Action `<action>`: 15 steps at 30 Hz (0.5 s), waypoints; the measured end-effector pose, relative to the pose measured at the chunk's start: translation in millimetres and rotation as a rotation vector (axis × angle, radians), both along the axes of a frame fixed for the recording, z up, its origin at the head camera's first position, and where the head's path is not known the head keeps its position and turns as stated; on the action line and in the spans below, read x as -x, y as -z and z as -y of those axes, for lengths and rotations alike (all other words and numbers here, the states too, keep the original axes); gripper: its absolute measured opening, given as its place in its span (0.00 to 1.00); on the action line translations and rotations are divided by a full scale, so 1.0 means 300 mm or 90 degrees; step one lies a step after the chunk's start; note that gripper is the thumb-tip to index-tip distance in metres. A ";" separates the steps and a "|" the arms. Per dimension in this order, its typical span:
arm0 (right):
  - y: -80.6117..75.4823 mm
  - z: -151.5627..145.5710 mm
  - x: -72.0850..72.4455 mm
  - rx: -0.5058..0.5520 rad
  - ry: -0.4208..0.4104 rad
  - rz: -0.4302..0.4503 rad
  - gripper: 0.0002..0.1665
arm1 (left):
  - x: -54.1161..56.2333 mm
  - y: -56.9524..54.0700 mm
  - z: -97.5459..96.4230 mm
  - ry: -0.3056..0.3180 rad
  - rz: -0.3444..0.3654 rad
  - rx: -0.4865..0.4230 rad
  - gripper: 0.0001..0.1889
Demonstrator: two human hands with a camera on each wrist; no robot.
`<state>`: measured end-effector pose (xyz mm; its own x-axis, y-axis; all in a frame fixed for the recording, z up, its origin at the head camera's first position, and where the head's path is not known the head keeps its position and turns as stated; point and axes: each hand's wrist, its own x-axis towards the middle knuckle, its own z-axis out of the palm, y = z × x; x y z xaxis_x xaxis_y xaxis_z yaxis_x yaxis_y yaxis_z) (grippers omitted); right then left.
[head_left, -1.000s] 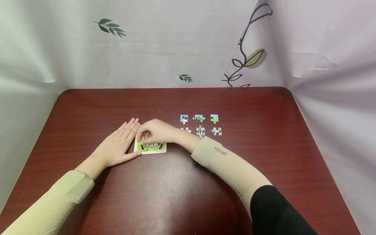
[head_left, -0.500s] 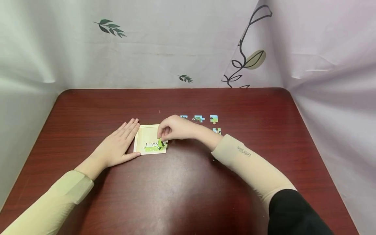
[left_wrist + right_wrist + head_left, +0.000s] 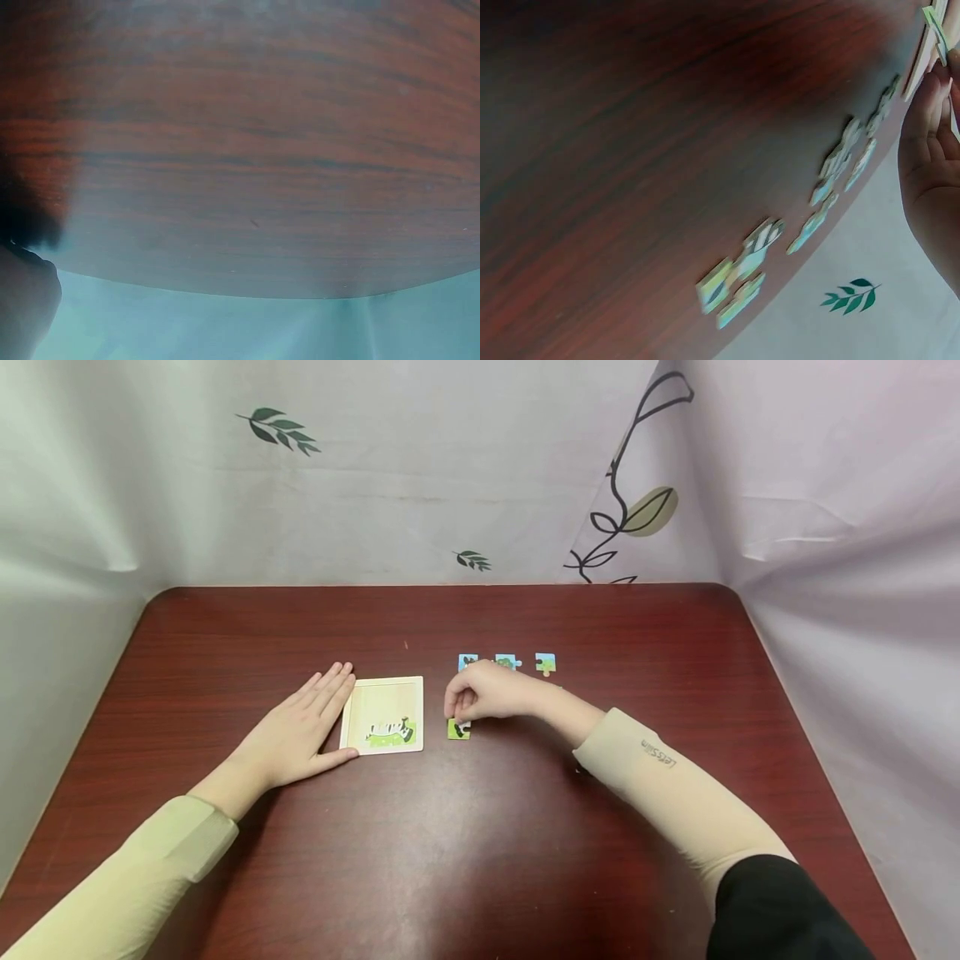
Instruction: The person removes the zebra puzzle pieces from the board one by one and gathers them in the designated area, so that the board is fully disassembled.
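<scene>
My left hand (image 3: 296, 731) lies flat on the table with fingers straight, its fingertips and thumb at the left edge of a square wooden puzzle tray (image 3: 420, 714). A green and black-and-white zebra picture (image 3: 390, 733) fills the lower part of the tray. Just right of the tray, my right hand (image 3: 491, 689) pinches a green jigsaw piece (image 3: 457, 732) with a black patch. In the right wrist view, the same jigsaw piece (image 3: 935, 26) is between the curled fingers, held tilted close to the tray.
Loose blue and green jigsaw pieces (image 3: 545, 662) lie in a row behind the right hand. More pieces (image 3: 763, 240) show in the right wrist view, hidden by the hand from above. A pale curtain (image 3: 375, 485) stands along the table's (image 3: 420, 860) back edge.
My right hand has moved right from over the tray's left part to beyond its right edge, carrying the green jigsaw piece. The left hand has stayed at the tray.
</scene>
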<state>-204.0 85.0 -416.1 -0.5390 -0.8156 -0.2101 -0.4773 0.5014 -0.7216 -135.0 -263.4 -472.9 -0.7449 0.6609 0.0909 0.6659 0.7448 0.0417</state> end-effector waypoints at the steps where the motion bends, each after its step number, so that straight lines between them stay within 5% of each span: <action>1: 0.001 -0.007 -0.001 -0.001 0.002 -0.001 0.04 | 0.000 0.000 0.001 0.001 0.001 0.000 0.56; 15: 0.035 -0.057 -0.016 -0.038 -0.009 -0.093 0.05 | 0.003 0.003 0.002 -0.001 0.000 -0.007 0.56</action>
